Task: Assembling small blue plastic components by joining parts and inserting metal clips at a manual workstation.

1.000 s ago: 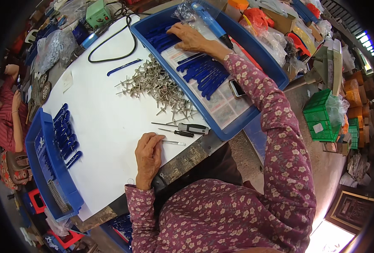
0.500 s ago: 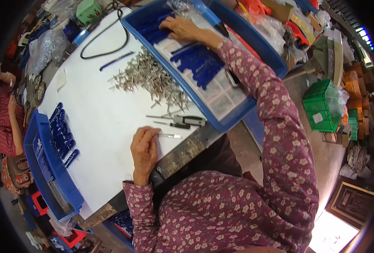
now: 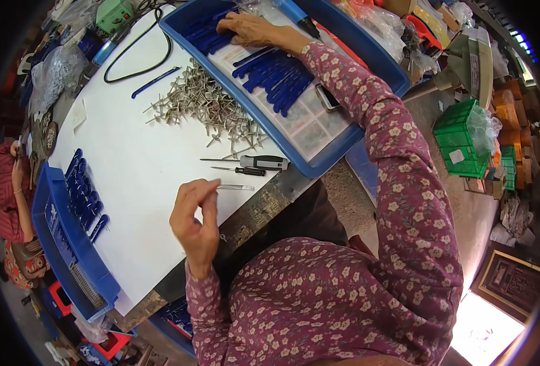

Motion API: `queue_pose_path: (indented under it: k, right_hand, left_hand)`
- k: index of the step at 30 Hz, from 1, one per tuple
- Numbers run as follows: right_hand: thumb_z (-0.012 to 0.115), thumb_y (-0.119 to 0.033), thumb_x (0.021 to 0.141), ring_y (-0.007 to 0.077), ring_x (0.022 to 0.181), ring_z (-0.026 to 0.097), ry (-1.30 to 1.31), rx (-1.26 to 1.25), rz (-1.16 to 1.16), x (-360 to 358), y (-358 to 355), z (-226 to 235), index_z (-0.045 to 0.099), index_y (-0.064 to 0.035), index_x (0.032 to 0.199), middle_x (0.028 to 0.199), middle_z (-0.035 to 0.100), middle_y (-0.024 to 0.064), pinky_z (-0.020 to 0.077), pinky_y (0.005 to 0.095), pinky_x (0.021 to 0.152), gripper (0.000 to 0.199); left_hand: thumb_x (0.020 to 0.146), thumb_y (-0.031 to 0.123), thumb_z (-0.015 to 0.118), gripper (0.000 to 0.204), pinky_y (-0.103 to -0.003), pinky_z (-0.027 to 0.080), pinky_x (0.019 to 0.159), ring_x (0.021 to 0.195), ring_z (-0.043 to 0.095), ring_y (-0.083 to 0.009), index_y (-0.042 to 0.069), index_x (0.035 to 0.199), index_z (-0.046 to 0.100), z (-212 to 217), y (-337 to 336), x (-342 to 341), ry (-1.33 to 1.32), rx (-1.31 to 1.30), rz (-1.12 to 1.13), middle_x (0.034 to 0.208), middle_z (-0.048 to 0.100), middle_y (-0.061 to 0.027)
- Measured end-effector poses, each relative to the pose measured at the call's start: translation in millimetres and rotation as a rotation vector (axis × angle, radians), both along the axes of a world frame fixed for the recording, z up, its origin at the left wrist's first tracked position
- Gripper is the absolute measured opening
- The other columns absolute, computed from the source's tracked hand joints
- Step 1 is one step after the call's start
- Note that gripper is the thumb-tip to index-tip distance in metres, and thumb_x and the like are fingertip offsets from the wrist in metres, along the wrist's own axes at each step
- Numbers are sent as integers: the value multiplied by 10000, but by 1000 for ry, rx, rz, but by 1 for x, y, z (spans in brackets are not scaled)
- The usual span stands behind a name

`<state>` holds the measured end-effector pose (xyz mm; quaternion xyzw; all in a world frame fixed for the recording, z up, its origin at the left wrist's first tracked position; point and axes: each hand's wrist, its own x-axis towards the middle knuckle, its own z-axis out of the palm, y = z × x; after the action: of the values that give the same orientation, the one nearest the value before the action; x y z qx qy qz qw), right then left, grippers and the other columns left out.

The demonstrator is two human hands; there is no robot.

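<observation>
My right hand (image 3: 248, 29) reaches into the large blue tray (image 3: 309, 169), its bent fingers down at the edge of a pile of slim blue plastic pieces (image 3: 208, 35). What the fingertips grip is hidden. A second group of blue pieces (image 3: 276, 79) lies in the tray near my right wrist. My left hand (image 3: 195, 219) hovers over the table's near edge, thumb and forefinger curved with a gap between them and nothing visible in it. Just beyond its fingertips lies a thin silver tool (image 3: 238, 187), perhaps tweezers. Two screwdrivers, one grey-handled (image 3: 262, 162) and one black-handled (image 3: 250, 172), lie nearby.
A heap of small metal cross-shaped parts (image 3: 206, 104) sits on the white tabletop (image 3: 130, 183). One blue piece (image 3: 154, 82) and a black cable (image 3: 120, 79) lie beyond. At left stands a blue bin (image 3: 69, 250) beside more blue pieces (image 3: 84, 189). A phone (image 3: 326, 97) rests in the large tray.
My left hand has lifted off the tabletop beside the silver tool, its thumb and forefinger now curved apart. My right hand stays over the pile, its fingers drawn closer together. The view has shifted slightly.
</observation>
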<state>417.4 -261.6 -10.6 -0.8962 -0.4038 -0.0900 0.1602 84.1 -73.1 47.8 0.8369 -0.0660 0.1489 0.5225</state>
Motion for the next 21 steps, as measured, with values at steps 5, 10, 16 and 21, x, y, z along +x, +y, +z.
queue_pose_path:
  k: [5, 10, 16, 21]
  right_hand:
    - [600, -107, 764, 306, 970, 514, -1, 15, -1, -3, -2, 1, 503, -89, 1075, 1010, 496, 114, 420, 389, 837, 326]
    - [604, -115, 775, 300, 952, 516, -53, 70, -12, -3, -4, -11, 493, -77, 1080, 1016, 489, 113, 428, 381, 820, 327]
    - [602, -108, 778, 284, 919, 528, -71, 68, -19, -6, -6, -10, 491, -85, 1078, 979, 478, 107, 447, 368, 787, 321]
    - [598, -122, 776, 285, 912, 533, -71, 35, -7, -4, -8, -7, 499, -89, 1053, 972, 474, 104, 450, 366, 782, 296]
  left_hand:
    - [680, 67, 627, 112, -299, 344, 498, 552, 519, -185, 12, 773, 596, 119, -45, -4, -435, -155, -401, 771, 592, -128]
    - [702, 111, 607, 121, -321, 345, 510, 584, 537, -198, 40, 792, 568, 164, -53, -16, -346, -54, -535, 794, 588, -130]
    - [771, 178, 524, 153, -330, 338, 565, 624, 521, -184, 73, 877, 554, 174, -54, -28, -337, 72, -401, 857, 571, -115]
    - [828, 234, 455, 201, -337, 332, 610, 658, 507, -173, 100, 948, 543, 179, -53, -36, -332, 175, -282, 910, 556, -102]
